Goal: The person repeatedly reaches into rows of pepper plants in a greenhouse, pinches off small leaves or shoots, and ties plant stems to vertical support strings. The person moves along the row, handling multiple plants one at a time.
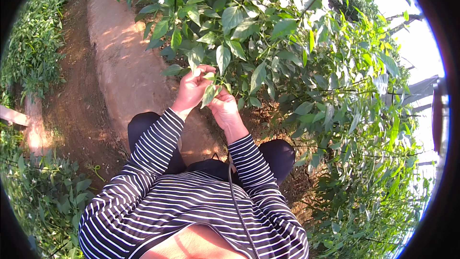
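Note:
Leafy pepper plants point(284, 28) with small white flowers rise in front of me and to the right. My left hand point(192, 88) is raised at the plant's near edge, fingers bent in around a leafy shoot tip point(209, 95). Close beside it, on the right, my right hand point(224, 109) pinches the same shoot between thumb and fingers. Leaves hide part of the fingertips of both hands. A larger leaf point(223, 57) hangs just above them.
A raised bare soil path point(125, 61) runs on the left, with a lower furrow point(77, 97) beside it. More plants point(39, 36) line the far left. Thin dark strings cross the foliage at right. A pale beam point(13, 116) juts in at the left edge. My bent knees point(278, 158) flank the hands.

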Motion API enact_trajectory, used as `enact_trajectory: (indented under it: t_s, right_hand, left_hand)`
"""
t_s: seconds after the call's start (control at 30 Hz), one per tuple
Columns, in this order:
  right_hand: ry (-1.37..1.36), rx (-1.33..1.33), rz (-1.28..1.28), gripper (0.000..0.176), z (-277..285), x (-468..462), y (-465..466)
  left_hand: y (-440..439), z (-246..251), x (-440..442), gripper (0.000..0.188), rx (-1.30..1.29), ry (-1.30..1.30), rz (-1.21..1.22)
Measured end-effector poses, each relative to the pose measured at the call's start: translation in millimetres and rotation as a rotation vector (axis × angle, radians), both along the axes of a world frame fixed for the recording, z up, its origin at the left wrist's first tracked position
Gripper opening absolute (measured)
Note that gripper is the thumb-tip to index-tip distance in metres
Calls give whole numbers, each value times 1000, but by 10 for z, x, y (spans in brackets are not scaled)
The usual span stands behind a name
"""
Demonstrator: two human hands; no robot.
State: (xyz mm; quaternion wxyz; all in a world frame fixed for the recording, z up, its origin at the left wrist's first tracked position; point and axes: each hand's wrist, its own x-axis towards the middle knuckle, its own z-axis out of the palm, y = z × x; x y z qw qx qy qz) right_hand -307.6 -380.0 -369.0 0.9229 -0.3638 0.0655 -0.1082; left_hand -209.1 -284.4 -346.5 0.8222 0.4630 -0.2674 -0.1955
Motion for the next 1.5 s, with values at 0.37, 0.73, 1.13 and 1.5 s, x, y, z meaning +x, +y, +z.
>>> enact_trajectory:
  t_s: [0.37,0.73,1.13,1.5]
  right_hand:
    - [211,-363,160,10,-77,-484,271]
    - [164,-753,-155,17,243,-1369,-397]
    - [373,-571,-159,22,-227,-2318,-532]
    - [372,-484,-231,23,-387,-2571,-507]
  left_hand:
    - [171,95,128,31,80,-99,692]
    - [-113,382,-866,14,149,-935,462]
    - [-1628,3502,-2087,27,-461,-814,218]
    - [-2161,4182,-1948,36,326,-994,-226]
